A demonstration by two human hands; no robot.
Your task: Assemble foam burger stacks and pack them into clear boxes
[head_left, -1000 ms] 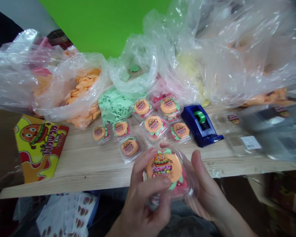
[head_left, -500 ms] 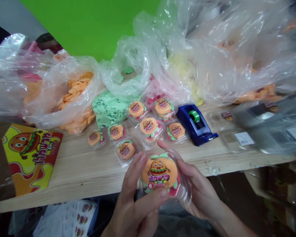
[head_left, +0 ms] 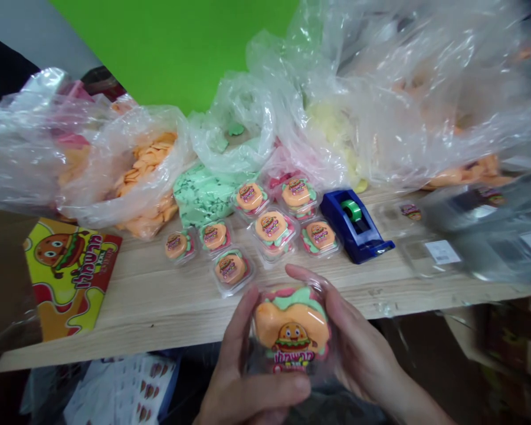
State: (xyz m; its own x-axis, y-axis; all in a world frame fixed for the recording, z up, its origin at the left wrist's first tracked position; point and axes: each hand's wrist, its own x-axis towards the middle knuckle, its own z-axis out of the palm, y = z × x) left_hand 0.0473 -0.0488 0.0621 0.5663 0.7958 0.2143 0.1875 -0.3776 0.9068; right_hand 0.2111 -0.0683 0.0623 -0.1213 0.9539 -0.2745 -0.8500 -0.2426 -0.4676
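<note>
Both my hands hold one clear plastic burger-candy box in front of the wooden table's near edge. It shows an orange bun piece, green and pink layers and a burger sticker. My left hand wraps its left side and bottom, thumb along the lower edge. My right hand cups its right side, fingers curled over the top. Several closed candy boxes with the same sticker lie in a cluster on the table just beyond.
Clear plastic bags of orange pieces, green pieces and yellow pieces line the table's back. A blue tape dispenser stands right of the cluster. A yellow burger-print carton lies left. Sticker sheets sit below the edge.
The box in my hands has tilted toward me, so its sticker now sits lower and the bun shows on top. My right fingers moved over its top edge.
</note>
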